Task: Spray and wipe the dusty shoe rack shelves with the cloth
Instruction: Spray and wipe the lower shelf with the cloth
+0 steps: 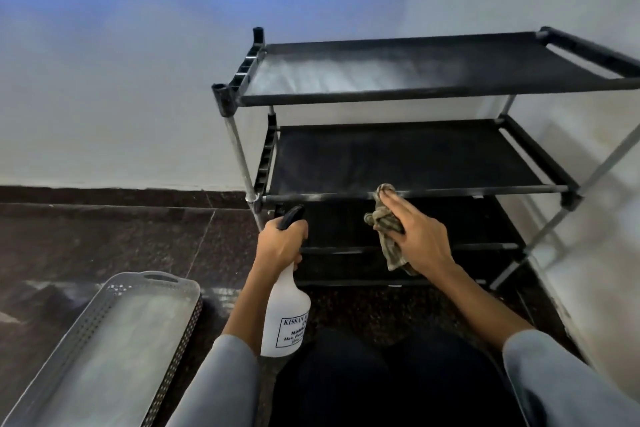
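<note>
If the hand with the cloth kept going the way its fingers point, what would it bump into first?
Probably the front bar of the rack's middle shelf. The right hand holds the cloth with its fingers aimed up and forward, and the cloth's top already looks to be at that bar. Depth is hard to judge.

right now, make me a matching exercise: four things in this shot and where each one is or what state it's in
Things:
1. spray bottle
2. cloth
3. top shelf
4. grey basket

States or places:
A. on the floor, left of the rack
B. held in the left hand
C. coated in pale dust
D. under the right hand, at the middle shelf's front bar

Pairs: 1-B, 2-D, 3-C, 4-A
</note>
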